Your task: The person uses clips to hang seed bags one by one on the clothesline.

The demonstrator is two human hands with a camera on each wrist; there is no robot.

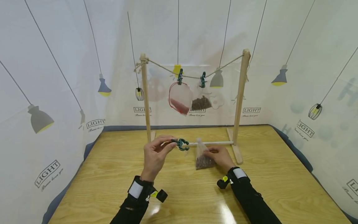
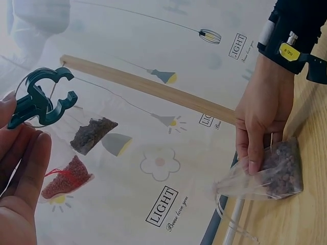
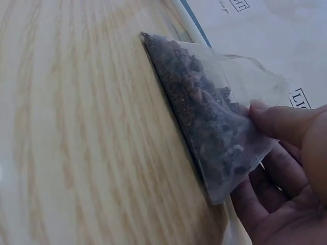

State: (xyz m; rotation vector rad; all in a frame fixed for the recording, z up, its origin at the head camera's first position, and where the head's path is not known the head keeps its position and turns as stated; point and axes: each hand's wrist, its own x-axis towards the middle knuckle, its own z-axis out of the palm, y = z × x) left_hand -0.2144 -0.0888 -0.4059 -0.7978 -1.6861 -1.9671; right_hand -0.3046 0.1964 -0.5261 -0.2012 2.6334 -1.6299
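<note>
My left hand (image 1: 156, 154) pinches the handles of a dark green spring clip (image 1: 182, 144) between thumb and fingers, its curved jaws pointing right. In the left wrist view that same clip (image 2: 43, 99) has its jaws apart with nothing between them. To the right, my right hand (image 1: 221, 157) holds a sheer drawstring sachet (image 1: 203, 162) by its side. Dark reddish-brown bits fill the lower part of the sachet (image 3: 191, 102), whose bottom edge is down at the tabletop in the right wrist view. Its gathered top stands upward, with a pale cord hanging from it.
Behind my hands stands a wooden frame (image 1: 239, 102) with a sagging rope (image 1: 162, 67). Two green clips hang there, one with a red-corded pouch (image 1: 179, 105) of pink grains, the other with a pouch of dark bits (image 1: 201, 102). A white crossbar (image 1: 221, 143) runs low between the posts.
</note>
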